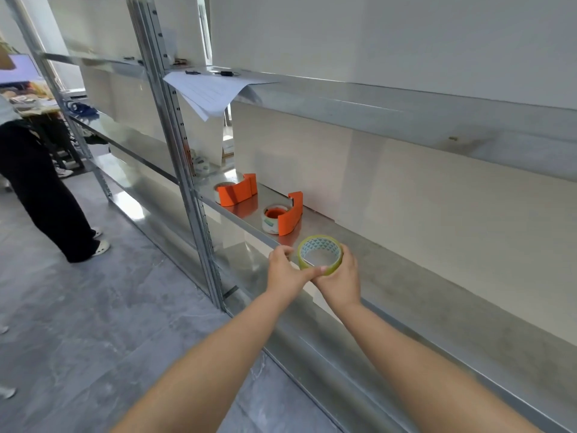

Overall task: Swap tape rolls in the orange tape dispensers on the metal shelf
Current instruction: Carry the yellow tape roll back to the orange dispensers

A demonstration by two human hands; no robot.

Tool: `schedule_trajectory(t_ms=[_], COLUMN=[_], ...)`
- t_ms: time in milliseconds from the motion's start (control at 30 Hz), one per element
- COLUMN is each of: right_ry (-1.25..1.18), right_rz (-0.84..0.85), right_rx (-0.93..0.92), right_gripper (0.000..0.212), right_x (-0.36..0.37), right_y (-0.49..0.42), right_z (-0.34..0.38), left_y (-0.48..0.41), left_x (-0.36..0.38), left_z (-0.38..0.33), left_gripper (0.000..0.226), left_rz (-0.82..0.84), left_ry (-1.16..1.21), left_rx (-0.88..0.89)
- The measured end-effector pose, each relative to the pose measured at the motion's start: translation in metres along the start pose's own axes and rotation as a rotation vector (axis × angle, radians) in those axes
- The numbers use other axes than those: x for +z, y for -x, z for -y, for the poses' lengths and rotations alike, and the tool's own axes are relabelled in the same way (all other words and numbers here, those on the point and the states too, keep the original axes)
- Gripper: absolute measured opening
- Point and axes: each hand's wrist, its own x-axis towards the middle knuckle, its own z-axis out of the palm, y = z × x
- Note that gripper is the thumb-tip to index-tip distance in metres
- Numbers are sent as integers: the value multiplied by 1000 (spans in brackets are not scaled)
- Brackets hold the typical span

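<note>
No readable text; paper sheets show ruled lines, tape roll label perhaps printed, too blurred.

The yellowish clear tape roll has a white inner core printed with teal triangles. Two curved plastic tape dispensers, the nearer and the farther, are bright orange. The bare metal shelf is dull silver-grey. The lined paper sheets above are white with faint blue lines.
</note>
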Motion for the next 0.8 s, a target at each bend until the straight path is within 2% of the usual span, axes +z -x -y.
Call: schedule_trajectory(t_ms=[300,600,800], right_ry=[34,174,113], right_rz=[-26,-98,-116], right_rx=[70,198,298], right_gripper=[83,65,75], right_x=[24,61,78], right_y=[-42,-113,-137], right_z=[-15,-48,-59], left_y=[-55,-140,-178], left_x=[13,44,52], left_z=[5,11,16], left_gripper=[96,94,69], left_rz=[90,178,311], left_ry=[-39,-265,-256], left_rx=[15,41,57])
